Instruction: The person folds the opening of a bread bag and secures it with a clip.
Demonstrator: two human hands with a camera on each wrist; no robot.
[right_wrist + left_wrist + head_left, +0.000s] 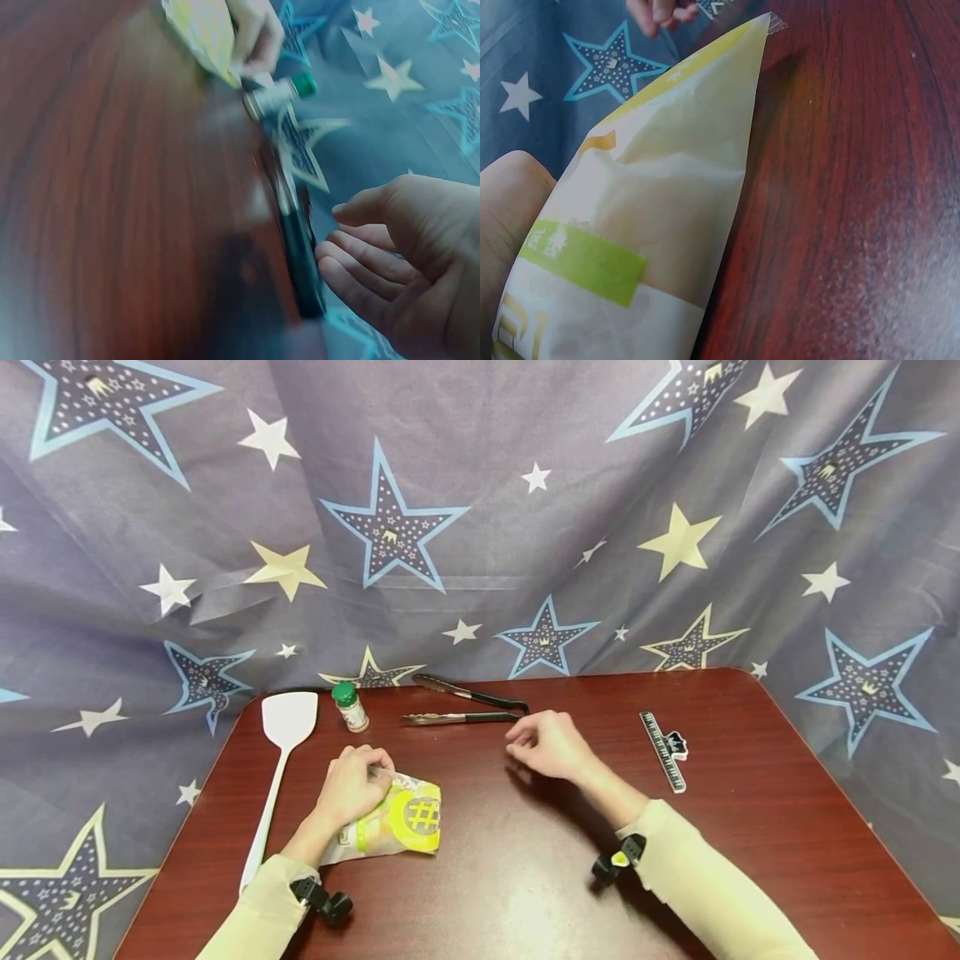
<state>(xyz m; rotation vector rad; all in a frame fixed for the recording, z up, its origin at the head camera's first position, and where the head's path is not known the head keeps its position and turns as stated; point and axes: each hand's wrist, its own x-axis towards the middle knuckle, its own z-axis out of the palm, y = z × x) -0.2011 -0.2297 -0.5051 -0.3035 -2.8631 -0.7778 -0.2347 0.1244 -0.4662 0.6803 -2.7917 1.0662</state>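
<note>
My left hand (352, 785) grips the upper edge of a yellow, green and white plastic food bag (414, 820) at the left of the table. In the left wrist view the bag (652, 202) fills the middle, pale contents showing through its film. My right hand (551, 745) hovers with loosely bent fingers and holds nothing. Just beyond it lie metal tongs with black handles (491, 717), spread apart, their bend close to the fingertips. The right wrist view has the tongs' handle (301, 262) beside my fingers (360, 277).
A white long-handled spatula (289, 720) lies along the left edge. Behind the bag stands a small seasoning bottle (351, 708) with a green cap. To the right rests a long black-and-white clip (663, 752). A star-patterned curtain (480, 527) hangs against the table's back edge.
</note>
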